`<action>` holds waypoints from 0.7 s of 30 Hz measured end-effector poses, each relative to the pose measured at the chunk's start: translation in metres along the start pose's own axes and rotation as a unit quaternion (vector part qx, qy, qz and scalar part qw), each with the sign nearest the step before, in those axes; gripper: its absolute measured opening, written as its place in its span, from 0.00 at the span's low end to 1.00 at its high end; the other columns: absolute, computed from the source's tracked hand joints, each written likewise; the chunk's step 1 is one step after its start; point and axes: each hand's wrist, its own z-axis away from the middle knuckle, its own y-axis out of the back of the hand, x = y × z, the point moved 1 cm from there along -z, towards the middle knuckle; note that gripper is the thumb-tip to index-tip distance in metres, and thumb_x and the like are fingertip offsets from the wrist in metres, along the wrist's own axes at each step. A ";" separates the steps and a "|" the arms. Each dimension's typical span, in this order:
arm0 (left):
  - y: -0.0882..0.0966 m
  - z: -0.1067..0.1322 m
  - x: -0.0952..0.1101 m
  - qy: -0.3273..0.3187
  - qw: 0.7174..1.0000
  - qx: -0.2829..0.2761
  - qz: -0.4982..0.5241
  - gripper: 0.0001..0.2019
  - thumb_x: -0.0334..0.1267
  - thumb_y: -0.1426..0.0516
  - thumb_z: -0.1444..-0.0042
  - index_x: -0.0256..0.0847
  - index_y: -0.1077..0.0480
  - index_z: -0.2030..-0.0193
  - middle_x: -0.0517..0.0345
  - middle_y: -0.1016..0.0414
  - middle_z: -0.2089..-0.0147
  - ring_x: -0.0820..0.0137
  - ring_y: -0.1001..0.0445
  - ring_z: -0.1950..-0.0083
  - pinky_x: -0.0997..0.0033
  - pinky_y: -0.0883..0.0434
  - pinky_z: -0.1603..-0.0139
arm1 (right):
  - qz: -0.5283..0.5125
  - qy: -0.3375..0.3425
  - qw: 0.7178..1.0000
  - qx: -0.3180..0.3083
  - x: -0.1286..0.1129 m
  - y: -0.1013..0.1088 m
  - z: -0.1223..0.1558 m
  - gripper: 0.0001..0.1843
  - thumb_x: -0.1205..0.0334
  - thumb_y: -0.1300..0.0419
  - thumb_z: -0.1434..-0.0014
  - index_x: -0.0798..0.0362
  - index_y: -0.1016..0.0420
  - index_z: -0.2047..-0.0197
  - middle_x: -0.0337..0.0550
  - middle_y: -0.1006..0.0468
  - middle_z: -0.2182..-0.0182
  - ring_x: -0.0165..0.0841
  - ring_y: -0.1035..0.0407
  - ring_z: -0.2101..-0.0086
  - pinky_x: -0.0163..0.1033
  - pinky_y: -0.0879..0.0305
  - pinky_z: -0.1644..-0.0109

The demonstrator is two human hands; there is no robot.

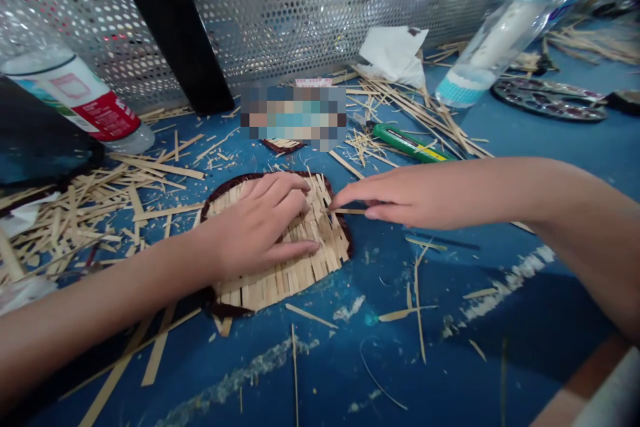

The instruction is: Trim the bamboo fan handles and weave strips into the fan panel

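Note:
A rounded panel of pale flat strips laid side by side, with a dark brown border, lies on the blue table. My left hand rests flat on it, fingers spread, holding nothing. From the right, my right hand reaches to the panel's edge, its index fingertip touching the strips there. A thin pale strip runs from that edge to my right thumb and appears pinched in the fingers, which partly hide it. Behind that hand lies a green utility knife.
Loose strips litter the table, thickest at left and back right. A labelled water bottle, a leaning black phone, a perforated metal screen, white paper, a clear bottle and a paint palette stand around.

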 end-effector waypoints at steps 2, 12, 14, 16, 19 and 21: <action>0.000 0.000 -0.002 0.000 1.000 -0.003 0.013 0.26 0.58 0.50 0.37 0.35 0.37 0.47 0.44 0.35 0.43 0.57 0.40 0.39 0.58 0.42 0.41 | -0.025 0.014 0.998 -0.055 0.005 0.002 0.001 0.24 0.61 0.50 0.33 0.34 0.38 0.36 0.32 0.26 0.43 0.35 0.27 0.53 0.39 0.30 0.55; -0.002 0.000 -0.004 0.020 0.999 -0.015 0.021 0.25 0.57 0.49 0.37 0.41 0.35 0.43 0.48 0.36 0.40 0.57 0.39 0.38 0.57 0.43 0.42 | -0.053 -0.012 0.997 -0.051 0.012 0.004 -0.004 0.19 0.61 0.51 0.34 0.40 0.30 0.42 0.36 0.25 0.45 0.37 0.28 0.52 0.40 0.32 0.56; -0.002 0.001 -0.006 0.016 0.999 -0.006 0.030 0.24 0.56 0.48 0.38 0.41 0.35 0.43 0.48 0.35 0.41 0.57 0.38 0.39 0.57 0.43 0.42 | -0.061 -0.042 0.996 -0.043 0.014 0.002 -0.008 0.17 0.61 0.49 0.36 0.42 0.28 0.46 0.38 0.23 0.50 0.36 0.28 0.56 0.39 0.33 0.60; -0.003 0.002 -0.008 0.013 0.999 0.000 0.035 0.24 0.56 0.47 0.38 0.42 0.35 0.42 0.49 0.35 0.41 0.57 0.37 0.39 0.57 0.43 0.42 | -0.075 -0.059 0.995 -0.042 0.016 0.000 -0.013 0.14 0.62 0.48 0.37 0.45 0.27 0.50 0.39 0.21 0.55 0.35 0.28 0.61 0.38 0.36 0.63; -0.003 0.003 -0.009 0.012 0.999 0.004 0.032 0.24 0.56 0.47 0.38 0.43 0.36 0.42 0.50 0.35 0.41 0.57 0.37 0.40 0.57 0.42 0.43 | -0.092 -0.072 0.992 -0.051 0.017 0.001 -0.019 0.13 0.61 0.47 0.38 0.48 0.26 0.52 0.41 0.22 0.59 0.33 0.31 0.64 0.37 0.39 0.65; -0.003 0.003 -0.008 0.014 0.999 0.007 0.031 0.24 0.56 0.47 0.38 0.43 0.37 0.42 0.50 0.35 0.41 0.58 0.37 0.40 0.58 0.41 0.43 | -0.104 -0.080 0.989 -0.062 0.017 0.002 -0.020 0.13 0.60 0.47 0.39 0.49 0.26 0.53 0.41 0.22 0.61 0.33 0.32 0.66 0.37 0.41 0.65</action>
